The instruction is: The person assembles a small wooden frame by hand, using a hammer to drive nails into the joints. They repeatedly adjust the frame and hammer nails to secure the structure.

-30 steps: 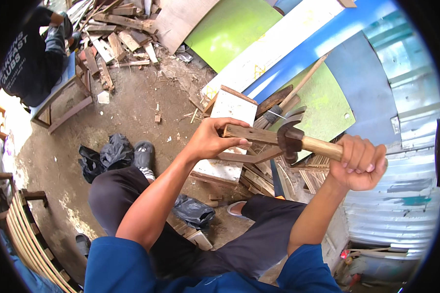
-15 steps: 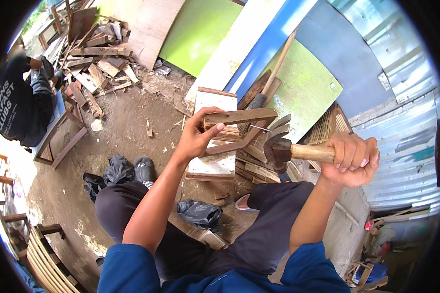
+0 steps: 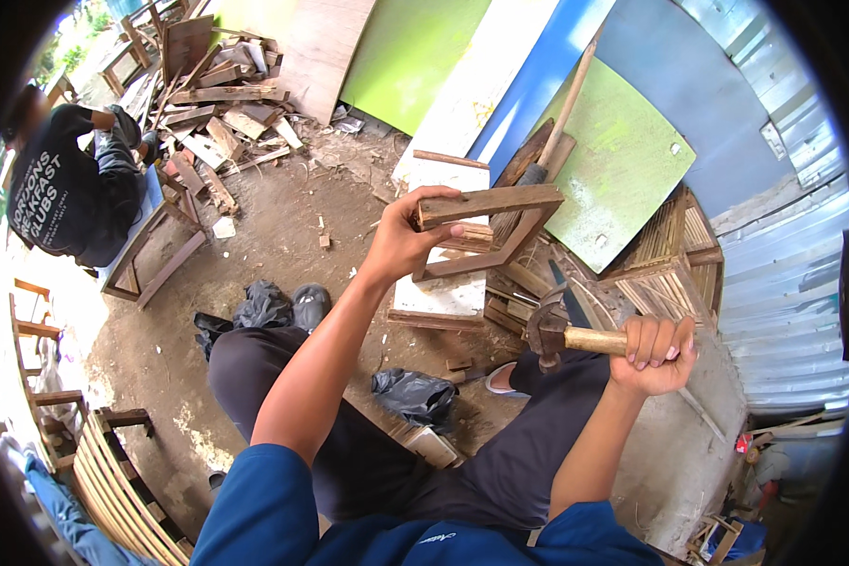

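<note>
My left hand point(image 3: 407, 236) grips the left end of a dark, weathered wooden frame point(image 3: 500, 202), with the thumb and fingers wrapped round its upper bar. The frame is held tilted over a low white-topped wooden bench point(image 3: 439, 300). In my right hand point(image 3: 655, 355) is a claw hammer point(image 3: 590, 340), held by its pale wooden handle with the fist closed. Its rusty head points left, below the frame's right corner and apart from it. Short wood pieces lie on the bench behind the frame, partly hidden by it.
Scrap wood point(image 3: 231, 118) is heaped at the far left, near a seated person point(image 3: 75, 189) in dark clothes. Black plastic bags point(image 3: 415, 396) lie on the dirt floor. Painted boards point(image 3: 623, 160) and a corrugated metal wall point(image 3: 783, 311) stand at the right. A slatted wooden piece point(image 3: 113, 500) is at lower left.
The hammer has moved down and away from the frame. A nail seen beside its claw at the frame earlier no longer shows there. The whole view has shifted slightly.
</note>
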A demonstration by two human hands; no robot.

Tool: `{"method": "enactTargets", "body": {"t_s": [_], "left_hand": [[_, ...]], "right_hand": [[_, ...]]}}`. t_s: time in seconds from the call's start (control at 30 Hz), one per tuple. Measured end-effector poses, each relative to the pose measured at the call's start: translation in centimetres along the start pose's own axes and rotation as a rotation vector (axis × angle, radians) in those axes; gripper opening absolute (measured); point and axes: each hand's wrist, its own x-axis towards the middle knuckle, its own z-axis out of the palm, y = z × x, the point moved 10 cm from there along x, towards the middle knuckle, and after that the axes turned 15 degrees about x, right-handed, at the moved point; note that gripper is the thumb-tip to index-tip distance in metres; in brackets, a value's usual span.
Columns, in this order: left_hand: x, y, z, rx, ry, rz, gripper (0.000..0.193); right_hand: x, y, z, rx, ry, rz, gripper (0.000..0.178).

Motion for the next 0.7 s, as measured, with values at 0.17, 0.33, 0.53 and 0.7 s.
{"method": "enactTargets", "body": {"t_s": [0.17,0.33,0.53,0.7], "left_hand": [[0.3,-0.5,-0.3,-0.170,-0.011,0.006,0.037],[0.5,-0.6,0.3,-0.167,-0.086,-0.014,0.045],[0.6,-1.3,0.1,-0.234,-0.065,-0.083,0.037],[0.9,-1.7,-0.4,-0.298,-0.065,-0.093,0.039]], "right_hand": [[-0.9,0.0,-1.0,-0.001,0.034,0.014,0.028],[-1.4,1.4,-2.0,0.011,0.102,0.031,0.029],[-2.3,5.4,-4.7,-0.099,0.214,0.126,0.030],[-3.7,9.5,-8.9,-0.205,0.415,0.137,0.029]]}}
